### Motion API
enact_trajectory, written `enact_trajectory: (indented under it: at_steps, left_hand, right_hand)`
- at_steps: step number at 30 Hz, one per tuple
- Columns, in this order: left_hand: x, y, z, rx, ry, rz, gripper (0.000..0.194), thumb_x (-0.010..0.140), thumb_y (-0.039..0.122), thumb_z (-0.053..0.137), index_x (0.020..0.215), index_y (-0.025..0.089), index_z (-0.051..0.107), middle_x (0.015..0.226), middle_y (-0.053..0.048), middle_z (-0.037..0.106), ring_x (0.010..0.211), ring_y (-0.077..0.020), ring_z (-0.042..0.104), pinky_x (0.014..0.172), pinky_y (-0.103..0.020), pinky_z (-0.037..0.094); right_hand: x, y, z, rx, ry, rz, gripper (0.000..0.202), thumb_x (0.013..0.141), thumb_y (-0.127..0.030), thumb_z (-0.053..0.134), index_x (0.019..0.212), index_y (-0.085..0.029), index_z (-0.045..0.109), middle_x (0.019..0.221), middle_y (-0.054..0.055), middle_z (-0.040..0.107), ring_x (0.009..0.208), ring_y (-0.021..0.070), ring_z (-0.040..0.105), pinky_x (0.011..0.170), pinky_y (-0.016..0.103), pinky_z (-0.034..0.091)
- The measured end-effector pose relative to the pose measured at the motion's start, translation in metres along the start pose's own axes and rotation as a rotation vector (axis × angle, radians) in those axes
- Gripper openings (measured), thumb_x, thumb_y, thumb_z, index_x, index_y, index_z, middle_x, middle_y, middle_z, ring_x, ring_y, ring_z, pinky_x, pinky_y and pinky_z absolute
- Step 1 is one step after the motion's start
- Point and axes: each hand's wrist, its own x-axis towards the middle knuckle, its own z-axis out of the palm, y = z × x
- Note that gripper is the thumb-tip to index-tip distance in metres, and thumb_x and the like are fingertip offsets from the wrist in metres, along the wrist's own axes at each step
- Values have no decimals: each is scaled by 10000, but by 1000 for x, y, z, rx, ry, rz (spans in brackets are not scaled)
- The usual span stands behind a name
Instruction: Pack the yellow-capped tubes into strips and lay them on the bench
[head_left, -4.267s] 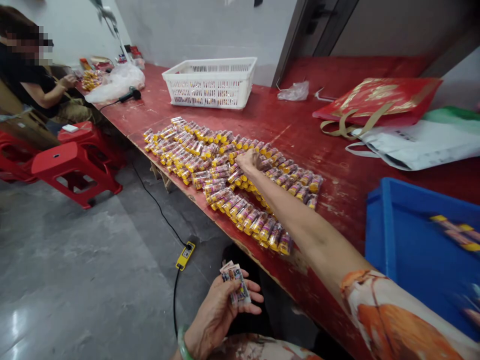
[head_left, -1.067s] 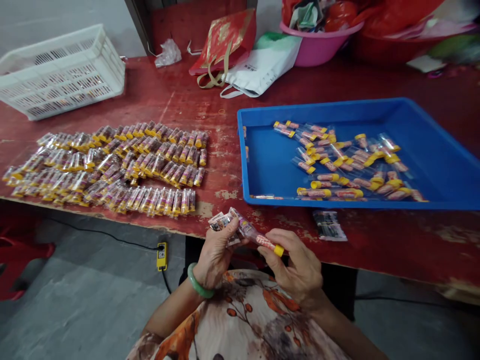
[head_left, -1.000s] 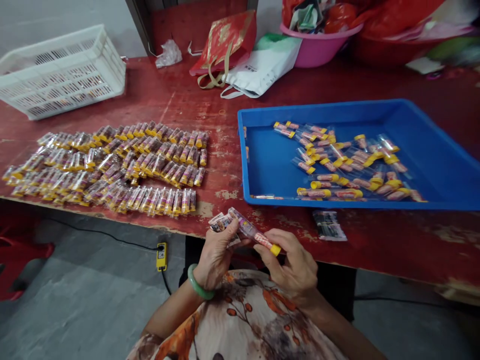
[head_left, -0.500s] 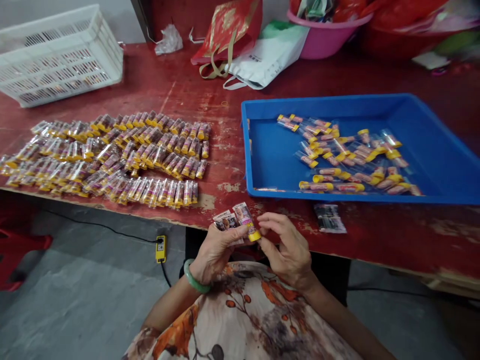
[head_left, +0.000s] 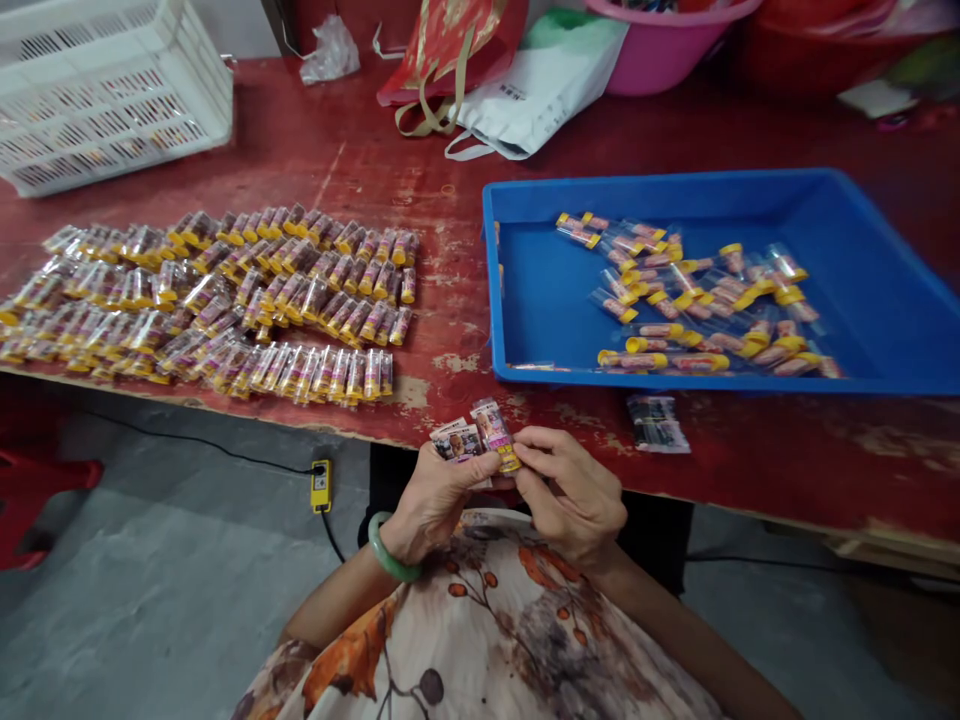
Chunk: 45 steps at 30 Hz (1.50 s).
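My left hand [head_left: 442,495], with a green bangle on its wrist, is closed on a few small printed cards [head_left: 456,442] and a clear tube with a yellow cap [head_left: 495,432]. The tube tilts, its capped end toward me. My right hand [head_left: 570,490] has thumb and forefinger closed on the capped end of that same tube. Both hands are over the table's front edge. Behind the right hand lies a small dark packet [head_left: 657,424]. Similar yellow-capped tubes [head_left: 675,290] lie loose in the blue tray [head_left: 540,280].
Rows of packed yellow-capped tubes [head_left: 300,290] cover the table's left side. A white plastic crate [head_left: 120,110] stands behind them. At the back are a red bag [head_left: 457,50], a white bag [head_left: 532,100] and a pink basin [head_left: 660,55]. A yellow socket [head_left: 321,485] hangs below the edge.
My right thumb and forefinger have closed onto the tube's capped end, where they were apart beside it. The view has shifted slightly, and the left hand keeps its hold.
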Motion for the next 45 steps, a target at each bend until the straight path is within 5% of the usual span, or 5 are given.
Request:
enact_trajectory:
  at_steps: [20,27,32,39,45]
  left_hand:
    - [9,2,-15,-29,61,105,369,535,260,889,832,116,724,793,-55,715,674,-154,650,684,-295,550]
    - [1,23,-28,133,-47,157,357,575,265,865,877,118,744,799,-58,721,668,-154,643,660,-287,550]
    - [7,36,-34,145,-48,229,325,598,252,854,860,100,737,797,-68,720,693,-154,655,684,-267,545]
    - [6,46,-50,-48,141,169,320,749,371,735,872,85,659,745,-89,692,641,-173,675,600,-278,564]
    - [-11,30,-60,-152,111,-1,205,793,238,620,934,88,621,799,-116,689,712,-234,690,565,-327,579]
  right_hand:
    - [2,21,11,-192,-147,-326,301,804,-63,576,1073,-185,634,957,116,702,859,224,697,692,326,590]
    - [65,4,14,177,-557,375,293,774,-338,648,1014,-169,660,814,54,702,624,153,622,560,262,530]
    - [101,0,45,342,-676,593,303,639,-336,740,884,-162,702,750,34,702,650,157,629,601,264,512]
    - [205,58,128,116,-436,821,209,619,-234,774,718,-101,646,551,9,616,443,95,520,435,222,424]
    - [267,105,197,-148,-445,870,341,917,-356,570,1181,-140,563,1164,91,595,989,195,614,833,391,539]
